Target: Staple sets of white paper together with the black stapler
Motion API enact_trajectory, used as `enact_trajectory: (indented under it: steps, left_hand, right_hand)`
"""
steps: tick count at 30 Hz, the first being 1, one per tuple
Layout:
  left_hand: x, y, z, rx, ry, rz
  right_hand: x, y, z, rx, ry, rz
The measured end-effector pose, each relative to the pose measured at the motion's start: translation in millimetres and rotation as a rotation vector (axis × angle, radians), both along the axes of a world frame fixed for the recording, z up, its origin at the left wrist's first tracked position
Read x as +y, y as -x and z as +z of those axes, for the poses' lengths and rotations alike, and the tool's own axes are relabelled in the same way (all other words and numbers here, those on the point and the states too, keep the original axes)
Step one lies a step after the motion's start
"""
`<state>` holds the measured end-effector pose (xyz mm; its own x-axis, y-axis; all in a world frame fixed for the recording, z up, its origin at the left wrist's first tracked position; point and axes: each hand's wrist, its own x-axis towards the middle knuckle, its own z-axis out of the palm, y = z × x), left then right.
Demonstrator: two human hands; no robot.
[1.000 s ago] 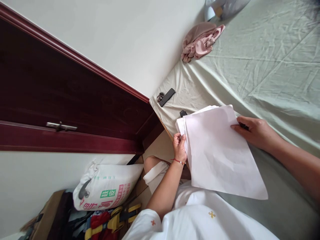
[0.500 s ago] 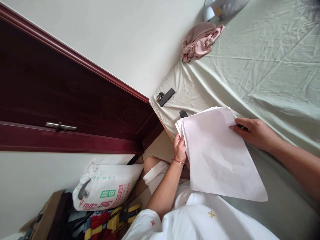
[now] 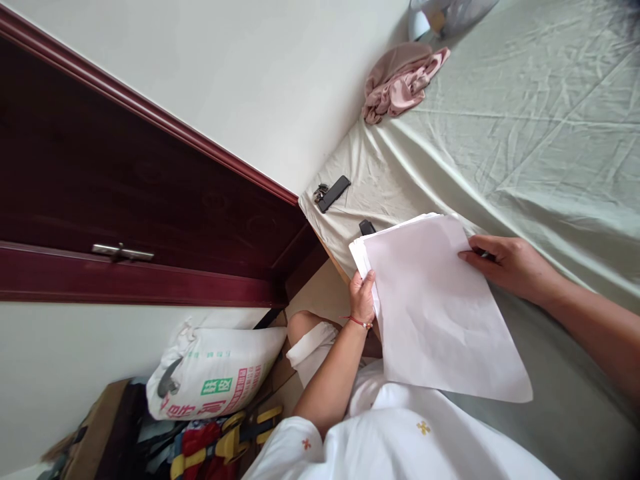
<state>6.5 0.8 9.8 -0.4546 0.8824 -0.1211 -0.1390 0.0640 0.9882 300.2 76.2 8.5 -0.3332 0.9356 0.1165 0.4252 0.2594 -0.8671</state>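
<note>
A stack of white paper sheets [image 3: 435, 307] is held above my lap and the edge of the bed. My left hand [image 3: 362, 297] grips its left edge, thumb on the near side; the sheets there are slightly fanned. At the upper right edge, my right hand [image 3: 500, 260] pinches the paper between thumb and fingers. The top sheet looks blank, and its lower right corner droops. Just beyond the stack, a small black object [image 3: 367, 227] lies partly hidden by the paper.
The pale green bed sheet [image 3: 540, 127] carries a black case-like object [image 3: 334, 194] with keys [image 3: 321, 193] beside it. Pink cloth [image 3: 400, 87] lies against the wall. A dark red door [image 3: 125, 167], a full white sack [image 3: 220, 373] and yellow-black straps [image 3: 230, 443] are at left.
My left thumb has come up over the paper's left edge, and the fanned sheets there have shifted slightly. My right hand stays nearly still, still pinching the paper.
</note>
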Motion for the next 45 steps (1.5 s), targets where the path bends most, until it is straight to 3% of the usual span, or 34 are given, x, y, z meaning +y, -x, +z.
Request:
enact_trajectory:
  steps: [9, 26, 33, 45]
  left_hand:
    - [-2, 0, -0.8, 0.006, -0.018, 0.000]
    - [0, 1, -2.8, 0.042, -0.004, 0.109]
    - [-3, 4, -7.3, 0.063, -0.025, -0.023]
    - [-4, 8, -9.7, 0.148, -0.019, -0.045]
  right_hand:
    - [-1, -1, 4.1, 0.016, 0.063, -0.120]
    - [0, 0, 2.4, -0.004, 0.069, -0.004]
    - [-1, -1, 3.8, -0.022, 0.081, -0.020]
    - [-1, -1, -0.4, -0.085, 0.050, -0.063]
